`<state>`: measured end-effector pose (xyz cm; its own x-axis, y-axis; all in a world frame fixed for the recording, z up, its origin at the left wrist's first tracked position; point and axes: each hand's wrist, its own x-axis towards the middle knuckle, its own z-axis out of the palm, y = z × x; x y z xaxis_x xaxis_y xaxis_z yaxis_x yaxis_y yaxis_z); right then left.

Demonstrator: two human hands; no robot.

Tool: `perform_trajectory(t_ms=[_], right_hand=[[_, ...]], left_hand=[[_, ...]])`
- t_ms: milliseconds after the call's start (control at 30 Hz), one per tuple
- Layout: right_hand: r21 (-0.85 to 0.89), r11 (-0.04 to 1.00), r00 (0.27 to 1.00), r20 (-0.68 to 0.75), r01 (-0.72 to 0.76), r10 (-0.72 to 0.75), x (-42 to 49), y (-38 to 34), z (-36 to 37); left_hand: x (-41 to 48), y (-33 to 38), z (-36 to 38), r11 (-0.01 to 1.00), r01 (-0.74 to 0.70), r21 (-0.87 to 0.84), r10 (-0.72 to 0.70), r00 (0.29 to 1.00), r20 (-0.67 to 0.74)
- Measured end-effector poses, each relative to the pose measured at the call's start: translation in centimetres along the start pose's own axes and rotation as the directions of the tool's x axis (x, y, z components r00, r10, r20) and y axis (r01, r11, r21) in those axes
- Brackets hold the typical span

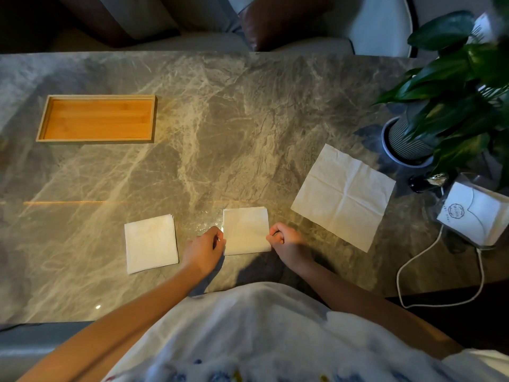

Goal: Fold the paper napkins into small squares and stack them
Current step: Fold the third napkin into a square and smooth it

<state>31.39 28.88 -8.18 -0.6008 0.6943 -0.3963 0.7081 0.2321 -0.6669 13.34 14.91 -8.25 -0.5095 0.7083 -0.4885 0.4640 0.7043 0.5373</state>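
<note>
Low in the centre of the frame a folded napkin [246,230] lies flat on the marble tabletop [220,133], held between the two hands. The left hand [205,250] pinches its left edge with curled fingers; the right hand [286,241] pinches its right edge, fingers closed in a loose fist. Just left of the left hand, apart from it, lies a stack of folded napkins [151,243]; its layered edges show, but the number of sheets cannot be told. To the right, a little farther up, one unfolded napkin [344,195] lies open, creased in a cross. At the right edge stand a napkin pack [475,213], a white cable [413,268] and a potted plant [446,100]. At upper left sits one wooden tray [96,119]. Nothing lies between the hands and the napkins.
</note>
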Motion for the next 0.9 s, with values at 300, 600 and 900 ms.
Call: perform_trajectory(t_ms=[300, 600, 900], right_hand=[[-0.003, 1.000, 0.999, 0.034, 0.022, -0.022, -0.22, 0.38, -0.08], [-0.022, 1.000, 1.000, 0.006, 0.018, -0.018, -0.09, 0.26, 0.16], [-0.059, 0.998, 0.996, -0.078, 0.037, -0.042, -0.36, -0.26, -0.15]], left_hand=[[0.21, 0.05, 0.10, 0.999, 0.039, 0.002, -0.039, 0.999, 0.009], [0.06, 0.44, 0.18, 0.998, 0.056, -0.008, -0.056, 0.998, 0.027], [-0.04, 0.83, -0.66, 0.996, -0.037, 0.087, 0.042, 0.997, -0.059]])
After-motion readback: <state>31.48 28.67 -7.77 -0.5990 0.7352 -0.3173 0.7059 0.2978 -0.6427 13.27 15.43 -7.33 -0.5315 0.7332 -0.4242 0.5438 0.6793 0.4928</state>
